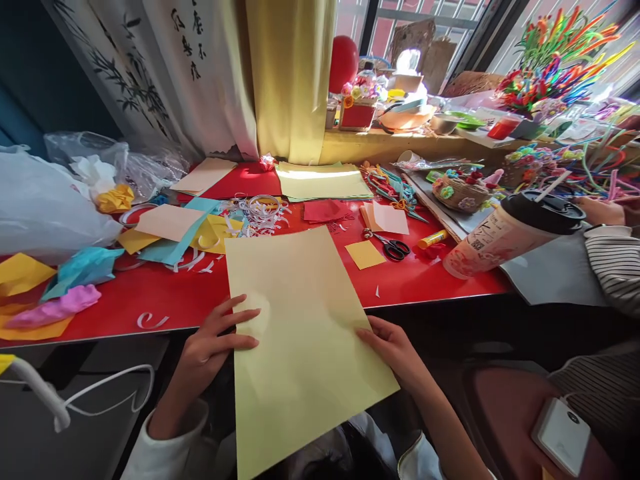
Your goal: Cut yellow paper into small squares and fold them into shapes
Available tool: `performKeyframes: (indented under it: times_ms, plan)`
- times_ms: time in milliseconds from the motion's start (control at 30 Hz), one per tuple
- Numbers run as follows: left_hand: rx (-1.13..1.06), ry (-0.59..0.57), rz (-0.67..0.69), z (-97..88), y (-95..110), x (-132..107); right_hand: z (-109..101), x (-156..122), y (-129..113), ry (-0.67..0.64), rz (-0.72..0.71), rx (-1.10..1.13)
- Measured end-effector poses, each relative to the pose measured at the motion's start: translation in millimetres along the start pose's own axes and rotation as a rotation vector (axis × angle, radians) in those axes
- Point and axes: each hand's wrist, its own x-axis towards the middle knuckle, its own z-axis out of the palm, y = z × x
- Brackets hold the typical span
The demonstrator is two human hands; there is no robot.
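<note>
A large pale yellow sheet of paper (300,360) is held up in front of me, its far end over the red table's edge. My left hand (215,337) grips its left side, several fingers lying over the front. On the right side, my right hand (393,347) pinches the edge with the thumb on top and the other fingers behind. Beyond the sheet lie a small yellow paper square (365,255), black-handled scissors (396,249) and folded pale pink paper (385,219).
A tilted drink cup (475,250) stands at the right, near another person's striped sleeve (613,263). Coloured paper scraps and a plastic bag (47,200) cover the left. A paper stack (323,181) lies at the back, beside a yellow glue stick (433,239) farther right.
</note>
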Motion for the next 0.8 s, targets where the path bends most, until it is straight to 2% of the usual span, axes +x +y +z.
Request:
performKeyframes:
  times_ms: [133,233,367,467,533,667,733,800]
  plan:
    - [0.147,0.027,-0.091,5.2,-6.3,26.5,2.8,18.4,-13.8,0.169,-0.174,-0.041]
    - [0.273,-0.071,-0.128,6.7,-8.3,37.0,6.7,38.7,-21.1,0.205,-0.271,-0.111]
    - [0.258,-0.262,-0.139,2.7,-11.8,27.3,13.0,60.9,-25.4,0.258,-0.359,-0.288]
    - [0.187,-0.306,-0.183,-1.3,-17.0,17.0,17.6,68.8,-26.6,0.293,-0.358,-0.433]
    - [0.152,-0.281,-0.202,-3.4,-19.8,15.4,18.8,67.9,-26.8,0.325,-0.396,-0.521]
    - [0.074,-0.255,-0.230,-7.0,-23.7,26.0,12.9,51.5,-22.8,0.469,-0.681,-0.686]
    - [0.054,-0.258,-0.284,-8.7,-26.0,36.0,7.3,40.9,-16.8,0.420,-0.737,-0.752]
    - [0.064,-0.274,-0.351,-9.7,-28.1,48.6,2.6,33.3,-8.7,0.301,-0.735,-0.795]
